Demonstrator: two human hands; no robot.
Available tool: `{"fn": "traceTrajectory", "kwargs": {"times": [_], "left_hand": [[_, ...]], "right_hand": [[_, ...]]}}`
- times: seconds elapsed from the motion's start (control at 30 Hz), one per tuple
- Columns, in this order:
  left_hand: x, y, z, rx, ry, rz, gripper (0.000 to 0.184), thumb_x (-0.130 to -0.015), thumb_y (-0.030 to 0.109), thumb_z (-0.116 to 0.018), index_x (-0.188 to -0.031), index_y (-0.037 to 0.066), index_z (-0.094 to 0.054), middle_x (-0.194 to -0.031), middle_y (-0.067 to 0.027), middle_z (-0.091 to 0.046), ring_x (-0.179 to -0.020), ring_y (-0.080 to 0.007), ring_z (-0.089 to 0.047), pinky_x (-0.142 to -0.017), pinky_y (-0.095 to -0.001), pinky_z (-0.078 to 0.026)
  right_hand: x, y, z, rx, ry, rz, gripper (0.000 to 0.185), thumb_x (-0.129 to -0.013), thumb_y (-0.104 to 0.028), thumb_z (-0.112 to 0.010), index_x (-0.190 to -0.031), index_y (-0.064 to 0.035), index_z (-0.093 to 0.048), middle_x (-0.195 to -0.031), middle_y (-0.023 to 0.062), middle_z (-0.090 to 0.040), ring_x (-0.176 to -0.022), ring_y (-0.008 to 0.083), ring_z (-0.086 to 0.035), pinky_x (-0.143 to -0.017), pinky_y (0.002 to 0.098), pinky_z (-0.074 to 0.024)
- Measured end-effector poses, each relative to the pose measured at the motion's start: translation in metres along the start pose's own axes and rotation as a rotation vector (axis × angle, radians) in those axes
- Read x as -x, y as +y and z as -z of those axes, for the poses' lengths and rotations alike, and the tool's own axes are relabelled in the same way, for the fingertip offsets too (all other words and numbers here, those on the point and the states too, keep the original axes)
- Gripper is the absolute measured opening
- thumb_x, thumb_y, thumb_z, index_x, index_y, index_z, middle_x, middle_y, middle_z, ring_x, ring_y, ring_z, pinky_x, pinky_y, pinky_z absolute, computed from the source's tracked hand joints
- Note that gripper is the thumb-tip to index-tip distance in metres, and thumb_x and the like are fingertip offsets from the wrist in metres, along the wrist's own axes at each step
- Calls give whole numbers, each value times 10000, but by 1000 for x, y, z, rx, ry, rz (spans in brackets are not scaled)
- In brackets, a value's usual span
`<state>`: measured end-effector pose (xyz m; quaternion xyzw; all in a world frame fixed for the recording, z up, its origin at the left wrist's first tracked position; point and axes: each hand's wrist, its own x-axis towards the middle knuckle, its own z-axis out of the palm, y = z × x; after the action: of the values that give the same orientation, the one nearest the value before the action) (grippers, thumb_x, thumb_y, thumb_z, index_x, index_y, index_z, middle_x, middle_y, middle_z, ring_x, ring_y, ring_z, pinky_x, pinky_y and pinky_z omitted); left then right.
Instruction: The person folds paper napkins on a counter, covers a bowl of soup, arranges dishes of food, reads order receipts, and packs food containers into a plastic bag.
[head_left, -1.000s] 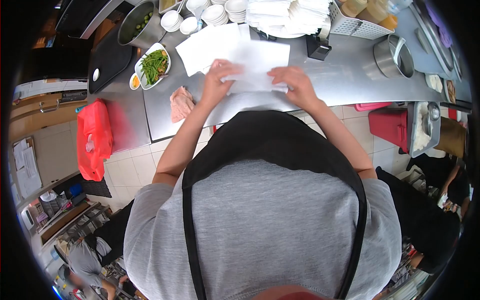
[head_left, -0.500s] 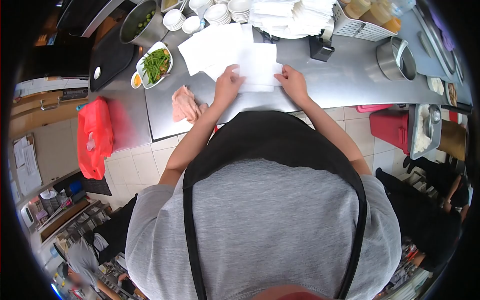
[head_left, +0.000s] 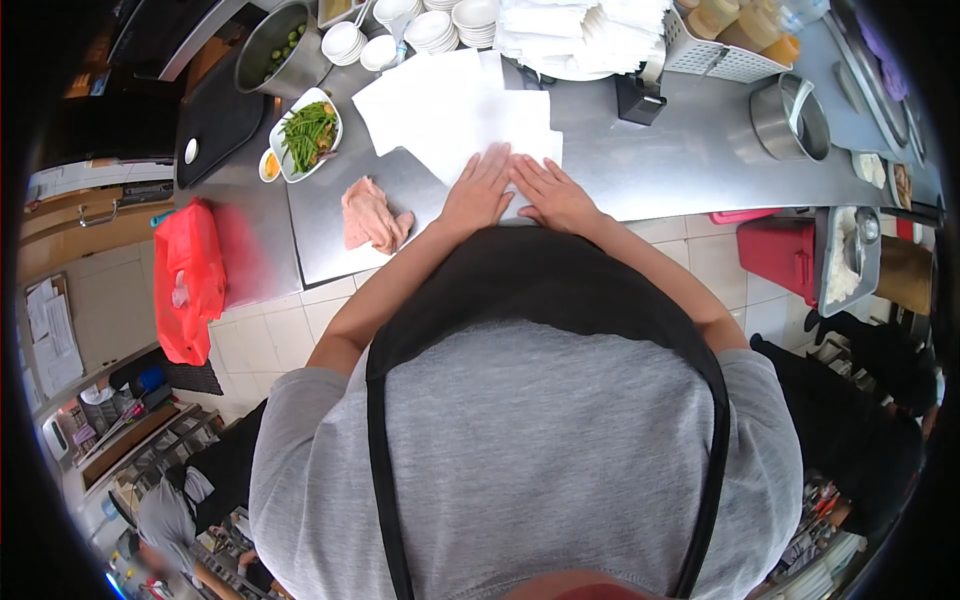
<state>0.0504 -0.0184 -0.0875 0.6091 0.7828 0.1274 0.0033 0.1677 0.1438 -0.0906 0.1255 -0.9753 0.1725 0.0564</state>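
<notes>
White paper napkins (head_left: 450, 100) lie overlapping on the steel counter (head_left: 700, 165) in front of me. My left hand (head_left: 478, 190) rests flat on their near edge, fingers stretched out and pointing away from me. Beside it, my right hand (head_left: 555, 195) lies flat as well, palm down, its fingertips close to those of the left. Neither hand grips anything. What is under the palms is hidden. A crumpled pinkish cloth (head_left: 372, 215) sits on the counter to the left of my left hand.
A white dish of green beans (head_left: 308, 138) and a small sauce dish (head_left: 269, 164) stand at left, near a metal pot (head_left: 285, 55). Behind are stacked bowls (head_left: 432, 32), a pile of white napkins (head_left: 570, 35), a black holder (head_left: 640, 98) and a bottle basket (head_left: 715, 50). A steel pot (head_left: 790, 118) stands right.
Both hands have come nearer to me and closer together. Before, they pinched the sides of the paper with bent fingers; now they lie flat on its near edge.
</notes>
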Motion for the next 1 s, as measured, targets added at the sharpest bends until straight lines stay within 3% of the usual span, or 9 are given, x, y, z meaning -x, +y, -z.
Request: {"fn": "traceTrajectory", "kwargs": {"times": [0.2, 0.33, 0.43, 0.6, 0.7, 0.8, 0.87, 0.93, 1.0], "left_hand": [[19, -9, 16, -13, -89, 28, 520, -873, 251, -452, -1312, 6, -322, -1395, -170, -273, -1312, -281, -228, -1056, -440, -184], [20, -7, 19, 1, -113, 37, 529, -874, 255, -452, -1316, -2, -313, -1401, -168, -265, -1316, -285, -222, -1059, -440, -175], [18, -5, 18, 22, -107, 47, 534, -867, 248, -462, -1313, -8, -318, -1401, -171, -268, -1314, -295, -227, -1053, -453, -184], [15, -6, 23, 117, -145, 39, 542, -842, 224, -502, -1309, 5, -334, -1389, -182, -287, -1283, -332, -281, -1020, -468, -248], [-2, -6, 33, 287, -85, 9, 608, -791, 215, -581, -1310, 13, -336, -1365, -195, -318, -1252, -350, -319, -996, -482, -276], [-26, 1, 60, 289, 57, 114, 699, -716, 183, -664, -1314, 28, -337, -1332, -207, -357, -1230, -359, -341, -986, -468, -294], [-43, 6, 74, 195, 59, 155, 769, -663, 164, -710, -1321, 42, -332, -1331, -204, -358, -1240, -349, -325, -1004, -433, -283], [-59, 12, 87, 110, 79, 134, 783, -640, 111, -710, -1322, 44, -331, -1219, -197, -484, -1141, -357, -448, -941, -393, -370], [-71, 14, 93, 446, -196, 477, 689, -640, 41, -685, -1272, 23, -410, -1033, -179, -598, -956, -325, -583, -809, -342, -459]], "right_hand": [[29, 9, 26, 79, 34, -76, 533, -829, -302, -530, -1269, -34, -393, -1324, 141, -386, -1247, 248, -340, -1024, 422, -263], [21, 27, 30, 89, 274, -172, 212, -788, -247, -555, -942, -114, -613, -1029, 65, -575, -1004, 215, -514, -847, 395, -394], [-22, 33, 37, -131, 382, -218, 315, -717, -196, -657, -1002, -88, -581, -1017, 94, -573, -985, 278, -507, -829, 370, -405], [-59, 41, 26, 13, -70, -452, 545, -600, -332, -728, -1072, -134, -543, -994, 63, -592, -1028, 242, -497, -822, 454, -334], [-60, 40, 33, 65, -179, -424, 319, -633, -272, -689, -925, -154, -635, -973, 54, -594, -1009, 236, -499, -822, 434, -326], [-59, 36, 34, 75, -3, -282, 215, -649, -228, -664, -859, -183, -652, -929, 44, -581, -975, 233, -500, -810, 423, -329], [-55, 22, 45, 154, 48, -199, 232, -640, -222, -671, -867, -184, -639, -905, 21, -557, -962, 218, -488, -821, 422, -329], [-54, 10, 65, 227, 96, -108, 250, -632, -216, -679, -874, -184, -626, -882, -2, -532, -948, 204, -475, -831, 421, -329], [-53, 1, 79, 101, 269, -62, 227, -634, -178, -679, -851, -168, -614, -900, 11, -529, -937, 211, -475, -837, 413, -327]]}}
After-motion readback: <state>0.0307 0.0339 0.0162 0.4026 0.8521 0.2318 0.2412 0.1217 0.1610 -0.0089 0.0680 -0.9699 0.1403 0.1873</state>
